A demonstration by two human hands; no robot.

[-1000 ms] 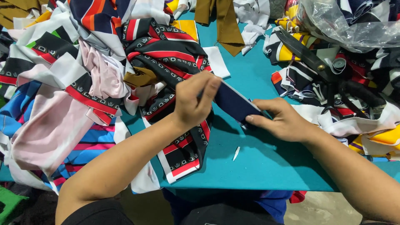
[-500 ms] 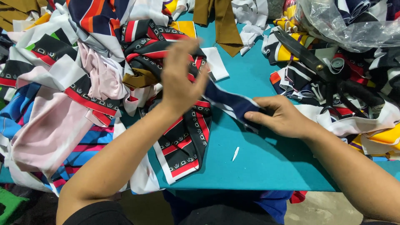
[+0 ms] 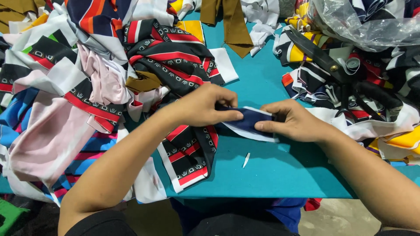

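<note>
Both hands pinched one small navy blue cloth strip (image 3: 250, 121) with a white edge. The left hand (image 3: 202, 106) had its fingers closed on the left end, and the right hand (image 3: 292, 121) had its thumb and fingers closed on the right end. The strip lay low over the teal table (image 3: 284, 170), in the middle of it, touching the black and red striped cloth (image 3: 189, 150) on its left side.

Just nearer than the hands, a tiny white scrap (image 3: 246, 160) lay alone on the table. To the left sat a big heap with a pink cloth (image 3: 48, 140) and blue striped pieces, hanging over the near edge.

Farther off on the right, black scissors (image 3: 326, 59) rested on a pile of yellow and white scraps, and a clear plastic bag (image 3: 372, 22) sat behind them. A brown cloth (image 3: 232, 22) lay at the far edge.

What could go wrong: the strip was small and slippery looking, so it might slide out of the fingers if the pinch went loose. It might also get lost in the heap beside it, since so many pieces looked alike. The big pile could slip off the near edge if it got bumped.
</note>
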